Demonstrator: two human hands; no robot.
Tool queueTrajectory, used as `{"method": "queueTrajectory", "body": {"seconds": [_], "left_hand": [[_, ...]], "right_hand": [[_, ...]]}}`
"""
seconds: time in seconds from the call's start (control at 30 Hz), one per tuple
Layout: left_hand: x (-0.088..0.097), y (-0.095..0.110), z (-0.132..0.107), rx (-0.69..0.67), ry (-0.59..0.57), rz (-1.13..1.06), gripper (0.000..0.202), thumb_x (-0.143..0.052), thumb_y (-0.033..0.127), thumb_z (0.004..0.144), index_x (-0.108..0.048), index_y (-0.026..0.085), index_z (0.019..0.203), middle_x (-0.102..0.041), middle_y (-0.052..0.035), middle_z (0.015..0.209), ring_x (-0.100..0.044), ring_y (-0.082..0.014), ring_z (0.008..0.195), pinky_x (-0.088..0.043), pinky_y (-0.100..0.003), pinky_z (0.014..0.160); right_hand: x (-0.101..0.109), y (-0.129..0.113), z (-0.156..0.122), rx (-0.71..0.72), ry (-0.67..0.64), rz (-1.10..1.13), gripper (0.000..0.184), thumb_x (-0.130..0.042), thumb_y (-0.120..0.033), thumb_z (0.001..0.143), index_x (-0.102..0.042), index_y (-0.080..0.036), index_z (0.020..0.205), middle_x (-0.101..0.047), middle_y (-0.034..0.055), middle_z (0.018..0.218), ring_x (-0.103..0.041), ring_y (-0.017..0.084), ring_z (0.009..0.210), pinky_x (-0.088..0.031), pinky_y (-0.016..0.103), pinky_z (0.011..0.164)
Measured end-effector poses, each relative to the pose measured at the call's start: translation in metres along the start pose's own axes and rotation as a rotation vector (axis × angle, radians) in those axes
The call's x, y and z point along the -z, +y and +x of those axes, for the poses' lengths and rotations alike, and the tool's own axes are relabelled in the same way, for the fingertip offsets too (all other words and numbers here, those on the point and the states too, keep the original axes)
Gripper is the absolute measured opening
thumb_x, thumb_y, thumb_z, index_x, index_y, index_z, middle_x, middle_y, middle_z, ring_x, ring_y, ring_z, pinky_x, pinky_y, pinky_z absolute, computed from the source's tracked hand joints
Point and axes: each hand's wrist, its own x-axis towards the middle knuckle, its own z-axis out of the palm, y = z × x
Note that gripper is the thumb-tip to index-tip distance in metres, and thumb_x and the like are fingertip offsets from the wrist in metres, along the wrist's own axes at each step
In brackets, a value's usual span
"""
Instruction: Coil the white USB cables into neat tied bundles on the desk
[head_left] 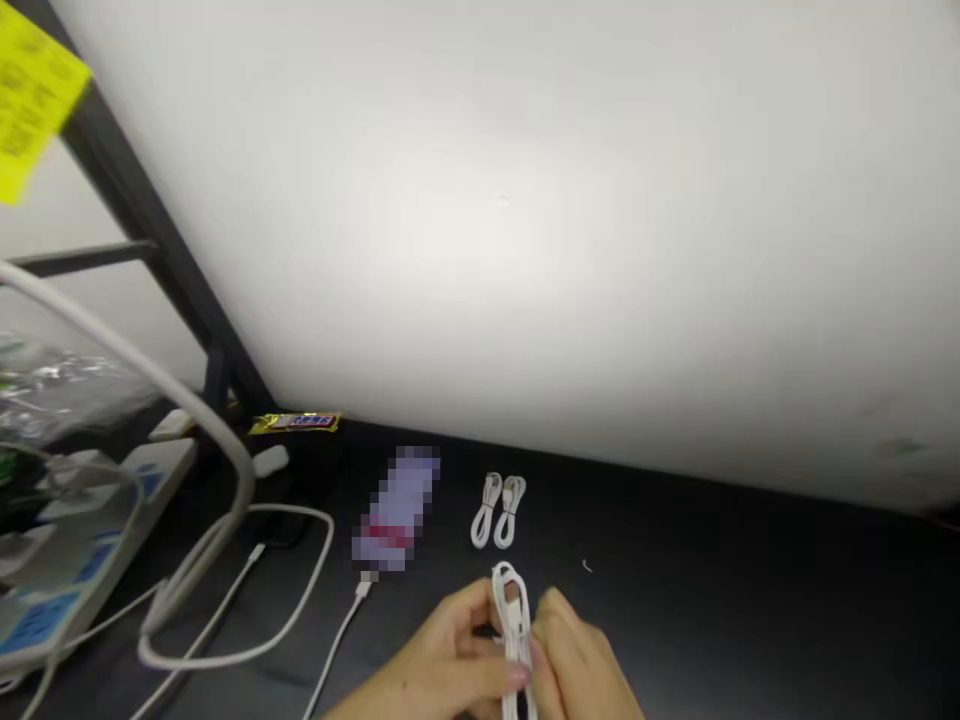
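While both hands are working at the bottom edge of the view, the left hand (442, 640) and right hand (570, 650) are both closed on a looped white cable (514, 625), fingers curled around it, wrists low over the black tabletop (712, 610). The top of the loop is standing upright above the grip, and the lower length is running out of view.

Just beyond the hands, two small coiled white cables (498, 510) are lying side by side on the tabletop. To their left, a pixelated object (396, 510) is lying blurred past reading, with only a red band showing. A white connector (365, 588) is sitting at its near end, and a thin white cable (337, 640) is trailing out of view.

Further left, a thicker white cable (225, 470) is arcing in front of a white power strip (90, 550) with blue labels. A gold-and-blue snack wrapper (295, 423) is lying at the foot of a white panel (525, 220), lettering unreadable. A yellow sticky note (34, 100) is showing beside a black frame bar (150, 230), its writing also unreadable.
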Motion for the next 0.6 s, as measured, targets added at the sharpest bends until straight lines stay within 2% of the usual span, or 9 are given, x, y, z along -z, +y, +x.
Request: {"method": "queueTrajectory", "body": {"seconds": [0.1,0.27,0.47,0.6], "left_hand": [[0.0,-0.0001,-0.0001,0.008,0.004,-0.001,0.042,-0.075,0.024,0.063,-0.053,0.018,0.098,-0.055,-0.0027,0.097,-0.058,-0.0096,0.07,-0.046,-0.017,0.055],[-0.0008,0.0003,-0.0017,0.067,0.042,0.009,0.04,-0.076,0.022,0.061,-0.052,0.016,0.093,-0.057,-0.002,0.091,-0.059,-0.0113,0.073,-0.045,-0.017,0.054],[0.0011,-0.0017,-0.0029,0.103,0.055,-0.078,0.039,-0.075,0.018,0.06,-0.047,0.017,0.087,-0.055,0.0022,0.079,-0.056,-0.0073,0.063,-0.04,-0.015,0.051],[0.0005,-0.0027,-0.0046,0.079,0.014,-0.128,0.034,-0.071,0.011,0.061,-0.045,0.018,0.08,-0.051,0.0055,0.07,-0.052,-0.005,0.06,-0.038,-0.015,0.054]], "right_hand": [[-0.0016,0.0053,0.0028,0.074,0.045,-0.037,0.036,-0.022,-0.026,0.095,-0.045,-0.021,0.068,-0.051,0.0005,0.058,-0.053,0.013,0.048,-0.041,0.022,0.046],[0.0,0.0079,0.0046,0.18,-0.006,-0.056,0.045,-0.016,-0.029,0.097,-0.043,-0.02,0.063,-0.05,-0.0001,0.055,-0.049,0.011,0.045,-0.036,0.021,0.044],[-0.0005,0.0048,0.0069,0.207,-0.047,0.017,0.042,-0.023,-0.029,0.097,-0.044,-0.019,0.062,-0.049,-0.001,0.055,-0.045,0.01,0.047,-0.03,0.02,0.045],[-0.0014,0.0022,0.0099,0.264,-0.01,0.043,0.043,-0.023,-0.028,0.097,-0.043,-0.018,0.06,-0.048,-0.0017,0.052,-0.042,0.009,0.044,-0.026,0.021,0.043]]}}
